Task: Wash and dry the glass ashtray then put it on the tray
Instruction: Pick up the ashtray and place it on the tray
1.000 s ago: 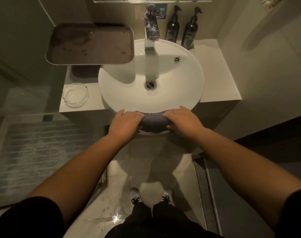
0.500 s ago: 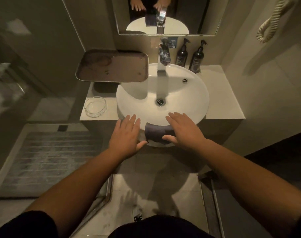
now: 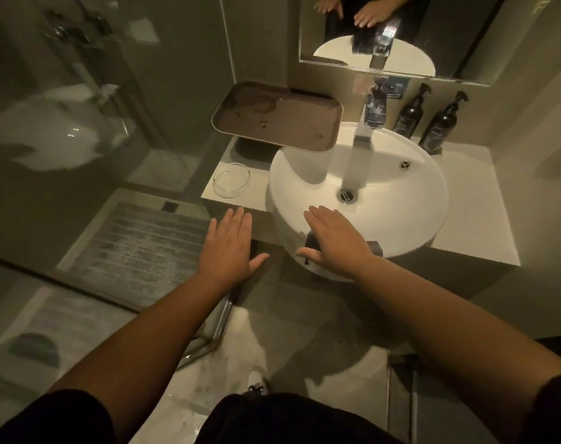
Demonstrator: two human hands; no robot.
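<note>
**Ashtray on worktop, both hands empty**

The glass ashtray [image 3: 231, 184] sits on the worktop [image 3: 474, 219], just left of the basin [image 3: 400, 200], below the tray [image 3: 277, 118]. Left hand [image 3: 229, 245] spread flat, grasping nothing. Right hand [image 3: 335, 240] flat over the dark cloth [image 3: 373, 246] on the basin's front rim.

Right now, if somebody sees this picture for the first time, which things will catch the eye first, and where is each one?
The round white basin in the middle draws the eye first, with the right hand flat over a dark cloth on its near rim and the left hand open beside it. Left of the basin, a clear glass ashtray sits on the counter, and a brown tray stands behind it.
</note>
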